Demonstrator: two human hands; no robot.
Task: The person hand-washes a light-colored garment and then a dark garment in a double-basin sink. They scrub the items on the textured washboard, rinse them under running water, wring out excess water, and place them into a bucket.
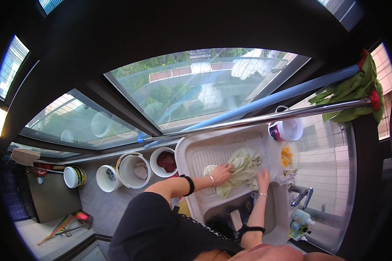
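A crumpled, wet-looking pale green cloth (pixel 244 163) lies bunched on the ribbed washboard slope of a white laundry sink (pixel 196 150). My left hand (pixel 222 174) grips the cloth's left side, its fingers bent over the folds. At the cloth's right edge, my right hand (pixel 263 179) is raised with its fingers apart and slightly blurred; I see no cloth held in it. Under my left hand, a small whitish round thing (pixel 209 170) partly shows on the washboard. The basin below (pixel 270 204) holds dark things and a light block-shaped item (pixel 236 219).
Left of the sink stand several white buckets (pixel 134 170), one with dark red cloth (pixel 166 161). A tap (pixel 301 198) and bottles (pixel 300 224) are at the right. Two mop poles (pixel 265 116) slant across behind the sink, near a small bucket (pixel 289 129) and yellow gloves-like item (pixel 286 156).
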